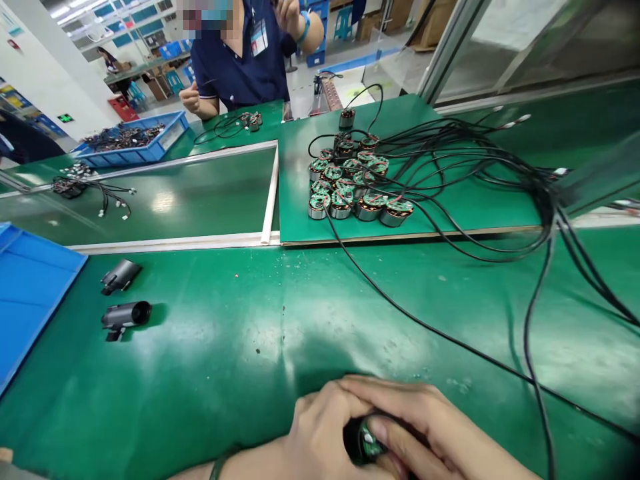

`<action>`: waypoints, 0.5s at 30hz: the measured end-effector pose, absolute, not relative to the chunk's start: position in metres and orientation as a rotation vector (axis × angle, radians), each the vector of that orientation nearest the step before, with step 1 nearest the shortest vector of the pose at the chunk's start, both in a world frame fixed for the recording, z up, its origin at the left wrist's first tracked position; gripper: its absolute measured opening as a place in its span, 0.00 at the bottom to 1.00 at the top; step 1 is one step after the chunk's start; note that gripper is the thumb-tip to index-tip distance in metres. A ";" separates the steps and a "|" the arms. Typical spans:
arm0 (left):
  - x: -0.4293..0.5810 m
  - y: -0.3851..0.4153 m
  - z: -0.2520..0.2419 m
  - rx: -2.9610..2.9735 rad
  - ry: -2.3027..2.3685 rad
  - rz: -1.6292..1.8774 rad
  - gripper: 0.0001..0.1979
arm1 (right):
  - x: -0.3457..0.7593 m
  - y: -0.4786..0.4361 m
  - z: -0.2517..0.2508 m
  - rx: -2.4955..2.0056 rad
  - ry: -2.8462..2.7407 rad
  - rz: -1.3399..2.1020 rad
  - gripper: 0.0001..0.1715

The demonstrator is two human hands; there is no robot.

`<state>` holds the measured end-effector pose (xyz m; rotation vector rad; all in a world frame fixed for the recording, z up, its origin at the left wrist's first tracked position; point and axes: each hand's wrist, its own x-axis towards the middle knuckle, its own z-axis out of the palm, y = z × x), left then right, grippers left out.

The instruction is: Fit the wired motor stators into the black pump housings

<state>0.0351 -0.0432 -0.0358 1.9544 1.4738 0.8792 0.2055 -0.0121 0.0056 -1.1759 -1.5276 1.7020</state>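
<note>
At the near edge of a green work table [240,347], at six o'clock in the view, the person's two bare hands meet; the left hand [320,430] comes in from seven o'clock, its fingers curled shut around a small round motor [367,445]; the right hand [440,427] comes in from five o'clock and also closes on the motor, its fingers [385,397] lying across the top; only a sliver of the motor's black body and green circuit board shows between the hands; at twelve o'clock, on a raised green mat [450,207], a cluster of similar motors [355,187] stands packed together with green boards facing up; a tangle of black cables [475,160] spreads from the cluster towards three o'clock, and single cables trail down across the table to four o'clock; at nine o'clock two black cylindrical housings [123,293] lie on their sides, one just behind the other and apart from it; at the left edge beyond them lies a flat blue tray [30,293]; at eleven o'clock, far across the table, a blue bin [133,155] holds dark parts, and a small wire bundle [75,185] lies near it; at twelve o'clock, at the far side, a co-worker in a dark blue shirt [240,67] stands with one hand raised.
</note>
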 end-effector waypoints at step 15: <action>0.011 -0.027 -0.048 2.152 0.663 1.229 0.14 | 0.195 -0.091 -0.019 -1.355 -1.872 0.766 0.30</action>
